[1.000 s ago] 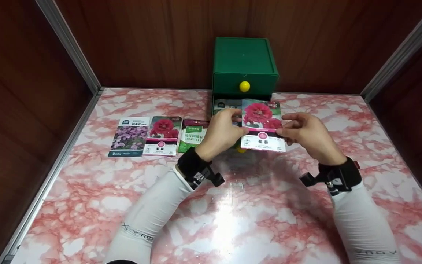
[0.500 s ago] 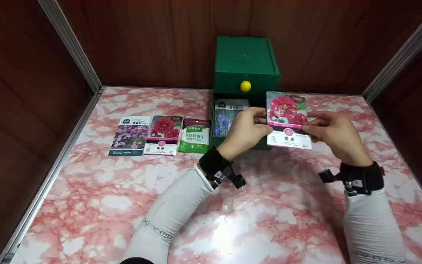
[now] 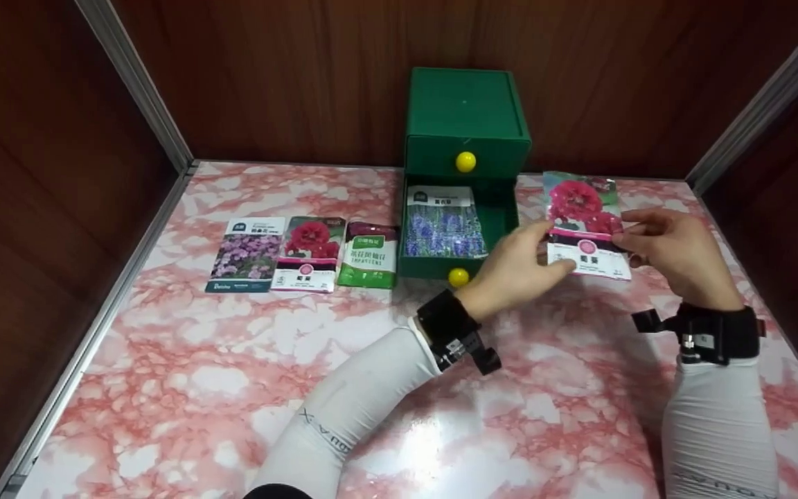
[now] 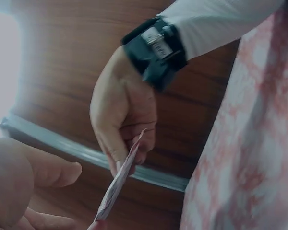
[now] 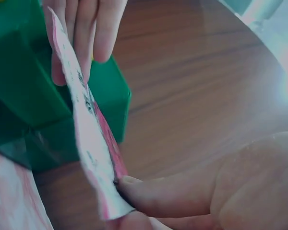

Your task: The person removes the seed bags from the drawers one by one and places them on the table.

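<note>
A seed packet with a pink-red flower picture (image 3: 582,208) is held up to the right of the green drawer box. My right hand (image 3: 679,253) pinches its right edge between thumb and fingers; the right wrist view shows the thumb (image 5: 168,194) on the packet's face. My left hand (image 3: 524,267) is at the packet's left edge. Its fingers (image 5: 86,33) stretch out straight along the packet's back, and its thumb (image 4: 57,172) stands off the packet in the left wrist view.
The green drawer box (image 3: 468,104) has its lower drawer (image 3: 503,208) pulled out, with a purple-flower packet (image 3: 444,225) inside. Left of it lie a lilac-flower packet (image 3: 246,256), another pink-red flower packet (image 3: 309,253) and a green-and-white packet (image 3: 369,256). Wooden panels (image 3: 288,83) enclose the table.
Both hands have moved right with the flower packet, from in front of the drawer to beside it, uncovering the packet in the drawer. My left thumb has come away from its pinch.
</note>
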A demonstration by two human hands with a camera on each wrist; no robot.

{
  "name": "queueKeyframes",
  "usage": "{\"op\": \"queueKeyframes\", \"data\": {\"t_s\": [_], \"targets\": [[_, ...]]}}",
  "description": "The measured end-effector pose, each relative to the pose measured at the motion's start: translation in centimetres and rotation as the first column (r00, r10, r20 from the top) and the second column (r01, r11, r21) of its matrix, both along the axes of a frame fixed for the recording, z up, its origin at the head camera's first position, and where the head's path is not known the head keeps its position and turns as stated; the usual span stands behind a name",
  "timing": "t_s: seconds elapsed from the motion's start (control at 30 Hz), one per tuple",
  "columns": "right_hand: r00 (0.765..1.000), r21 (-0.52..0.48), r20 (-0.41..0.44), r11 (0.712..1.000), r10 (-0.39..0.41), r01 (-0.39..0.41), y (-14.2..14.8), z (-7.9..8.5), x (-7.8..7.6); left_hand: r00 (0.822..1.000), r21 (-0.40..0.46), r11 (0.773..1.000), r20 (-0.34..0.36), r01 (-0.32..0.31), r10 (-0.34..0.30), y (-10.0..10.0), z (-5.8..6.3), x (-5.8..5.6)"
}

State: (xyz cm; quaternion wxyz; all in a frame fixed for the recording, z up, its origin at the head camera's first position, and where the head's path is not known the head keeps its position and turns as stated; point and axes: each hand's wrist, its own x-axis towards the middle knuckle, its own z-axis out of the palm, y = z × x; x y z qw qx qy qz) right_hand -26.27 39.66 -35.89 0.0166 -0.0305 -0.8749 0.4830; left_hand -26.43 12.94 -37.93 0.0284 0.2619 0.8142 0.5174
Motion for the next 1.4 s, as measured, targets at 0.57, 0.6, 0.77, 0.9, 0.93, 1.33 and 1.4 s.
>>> {"op": "queueKeyframes", "data": {"t_s": [0.57,0.6,0.77,0.9,0.93,1.33,1.4], "targets": [[0.998,0.247,0.066,0.969,-0.010,-0.007,1.9,-1.5,-1.2,1.000,-0.127,0.992,-0.013,0.023,-0.024,5.1,-3.7,1.4],[0.997,0.249,0.079,0.968,-0.012,-0.008,1.9,-1.7,-1.4,1.000,-0.119,0.993,-0.013,0.023,-0.025,5.3,-4.1,1.4],[0.986,0.227,0.167,0.973,-0.002,-0.037,1.7,-3.1,-2.2,1.000,-0.132,0.991,-0.005,0.011,-0.011,5.5,-6.1,1.0],[0.979,0.216,0.202,0.974,0.019,-0.063,1.3,-4.3,-2.9,1.000,-0.202,0.979,0.026,-0.001,0.006,5.5,-7.4,0.7],[0.978,0.215,0.209,0.974,0.024,-0.070,1.2,-4.6,-3.0,1.000,-0.227,0.974,0.025,-0.005,0.011,5.4,-7.7,0.6],[0.982,0.320,0.185,0.942,0.046,-0.105,-0.9,-7.9,-4.4,0.996,-0.273,0.962,0.085,-0.002,0.026,4.1,-9.5,0.2],[0.981,0.332,0.185,0.936,0.056,-0.116,-1.1,-8.2,-4.5,0.994,-0.300,0.954,0.107,0.003,0.030,3.9,-9.5,0.3]]}}
